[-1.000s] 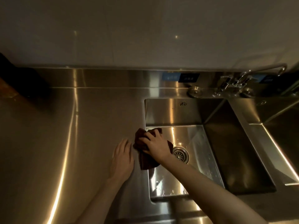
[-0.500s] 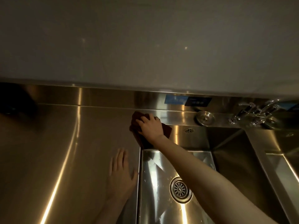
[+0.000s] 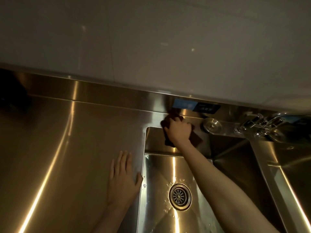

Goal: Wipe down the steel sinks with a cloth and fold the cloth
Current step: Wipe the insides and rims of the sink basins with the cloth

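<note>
Pinning the dark red cloth under curled right hand on the steel sink rim beyond the drain strainer, long axis drainward; resting flat, spread left hand left of the strainer, farther off.

Cloth on sink back rim, faucet right.

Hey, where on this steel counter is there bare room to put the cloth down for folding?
The wide countertop left of the left hand, back to the backsplash, is bare. The ledge behind the sink is crowded: the right hand gripping the cloth, a round fitting, then the faucet.
</note>
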